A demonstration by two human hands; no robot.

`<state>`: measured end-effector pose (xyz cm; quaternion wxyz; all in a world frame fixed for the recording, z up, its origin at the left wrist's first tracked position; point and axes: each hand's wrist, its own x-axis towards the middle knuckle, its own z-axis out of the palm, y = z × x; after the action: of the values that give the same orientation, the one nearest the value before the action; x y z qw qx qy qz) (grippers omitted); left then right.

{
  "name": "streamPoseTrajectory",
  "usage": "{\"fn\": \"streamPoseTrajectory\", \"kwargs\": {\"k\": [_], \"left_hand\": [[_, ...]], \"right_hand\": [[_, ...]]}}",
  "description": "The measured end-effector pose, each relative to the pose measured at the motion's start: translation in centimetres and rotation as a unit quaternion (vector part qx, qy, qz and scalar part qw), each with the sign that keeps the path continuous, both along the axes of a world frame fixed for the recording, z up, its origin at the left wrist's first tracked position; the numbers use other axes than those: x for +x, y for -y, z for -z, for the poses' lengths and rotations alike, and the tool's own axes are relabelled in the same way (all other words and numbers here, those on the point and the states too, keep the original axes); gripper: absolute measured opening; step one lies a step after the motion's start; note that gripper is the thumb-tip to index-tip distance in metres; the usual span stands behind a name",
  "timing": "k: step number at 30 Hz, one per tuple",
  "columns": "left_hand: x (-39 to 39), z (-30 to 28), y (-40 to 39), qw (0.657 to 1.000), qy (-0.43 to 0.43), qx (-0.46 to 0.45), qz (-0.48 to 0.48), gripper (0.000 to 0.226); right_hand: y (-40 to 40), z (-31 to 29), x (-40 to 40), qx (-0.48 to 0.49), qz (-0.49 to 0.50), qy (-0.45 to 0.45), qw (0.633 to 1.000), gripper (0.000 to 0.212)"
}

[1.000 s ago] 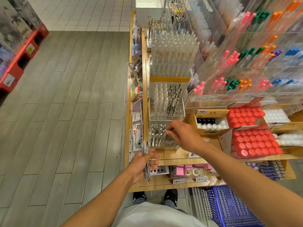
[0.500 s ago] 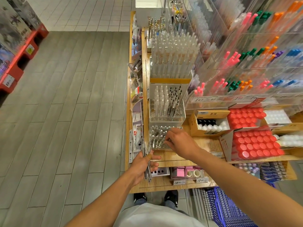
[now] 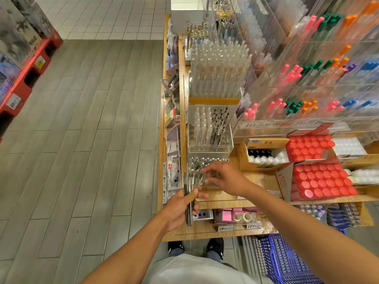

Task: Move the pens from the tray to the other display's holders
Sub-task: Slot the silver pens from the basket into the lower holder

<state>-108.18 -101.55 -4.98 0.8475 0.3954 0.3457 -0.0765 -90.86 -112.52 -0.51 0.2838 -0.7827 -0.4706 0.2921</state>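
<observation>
The right hand has slid down and left across the tray, fingers now blurred, so I can't tell if it pinches a pen. The left hand keeps gripping its bundle of pens, none yet in the holders.

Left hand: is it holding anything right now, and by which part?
Yes. The left hand grips a bundle of pens around the middle, ends sticking out above and below the fist.

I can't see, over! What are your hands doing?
Left hand grips bundle of slim dark pens. Right hand reaching into clear plastic pen tray; grasp blurred. Nothing blocking.
</observation>
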Motion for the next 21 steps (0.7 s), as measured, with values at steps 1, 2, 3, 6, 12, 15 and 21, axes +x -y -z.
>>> {"fn": "streamPoseTrajectory", "kwargs": {"k": [1, 2, 3, 6, 12, 15, 21], "left_hand": [[0.0, -0.1, 0.0, 1.0, 0.008, -0.011, 0.007, 0.039], [0.1, -0.2, 0.1, 1.0, 0.016, -0.021, 0.015, 0.041], [0.2, -0.3, 0.1, 0.999, 0.026, -0.033, 0.022, 0.042], [0.4, -0.4, 0.1, 0.996, 0.049, -0.07, 0.026, 0.039], [0.6, -0.4, 0.4, 0.994, 0.054, -0.093, 0.009, 0.036], [0.8, -0.2, 0.4, 0.997, 0.025, -0.066, -0.026, 0.039], [0.7, 1.0, -0.2, 0.991, -0.073, 0.029, -0.111, 0.026]], "right_hand": [[0.1, -0.2, 0.1, -0.003, -0.003, -0.041, 0.999, 0.028], [0.2, -0.4, 0.2, -0.005, -0.004, -0.073, 0.997, 0.029], [0.3, -0.5, 0.2, -0.005, -0.002, -0.099, 0.995, 0.029], [0.6, -0.8, 0.0, -0.001, 0.02, -0.18, 0.984, 0.026], [0.9, -1.3, -0.8, 0.032, 0.066, -0.302, 0.951, 0.012], [1.0, -1.0, -1.4, 0.061, 0.113, -0.277, 0.952, 0.012], [1.2, -1.5, -1.0, 0.111, 0.164, -0.17, 0.965, 0.01]]}}
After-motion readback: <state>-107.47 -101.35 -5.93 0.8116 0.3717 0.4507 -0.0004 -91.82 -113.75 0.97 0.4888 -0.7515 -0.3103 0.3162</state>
